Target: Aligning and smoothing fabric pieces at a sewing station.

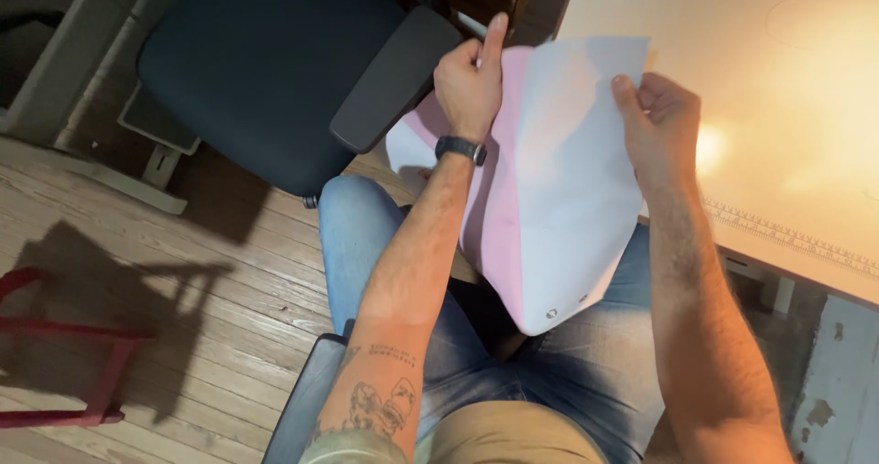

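Observation:
I hold a large sheet of paper [549, 208], white with a pink side, above my lap. My left hand [469, 84] grips its upper left part, index finger stretched up along the pink edge; a dark watch sits on that wrist. My right hand [661, 121] pinches the upper right edge of the white part. The sheet is folded or curved, and its lower tip hangs over my blue jeans [558, 372]. Two small round marks show near the lower tip.
A dark office chair [265, 70] with a grey armrest [394, 75] stands ahead on the wooden floor [183, 336]. A light table [787, 107] with a ruler strip along its edge is at the right. A red frame [82, 363] lies at the left.

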